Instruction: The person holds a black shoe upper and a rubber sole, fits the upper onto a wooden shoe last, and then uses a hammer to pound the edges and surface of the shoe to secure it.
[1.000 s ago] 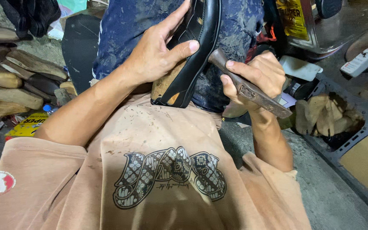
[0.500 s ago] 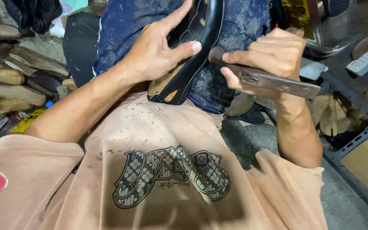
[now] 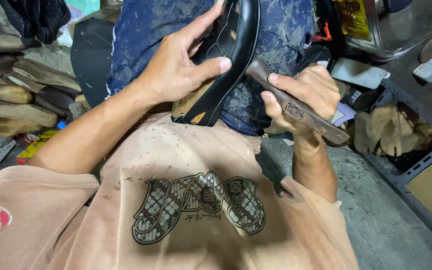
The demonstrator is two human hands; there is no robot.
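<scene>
A black sandal on a wooden form rests upright against my lap, sole edge facing right. My left hand grips it, fingers over the black strap and thumb pressed on the sole edge. My right hand is closed around a worn hammer. Its dark head end touches the sole edge just beside my left thumb, and the wooden handle sticks out to the lower right.
Several wooden shoe forms are stacked at the left. A dark crate with more wooden pieces sits at the right on the grey concrete floor. A metal tin stands at the upper right.
My right hand swung the hammer up and out to the right, then brought it back down onto the sole edge. My left hand has kept its hold on the sandal.
</scene>
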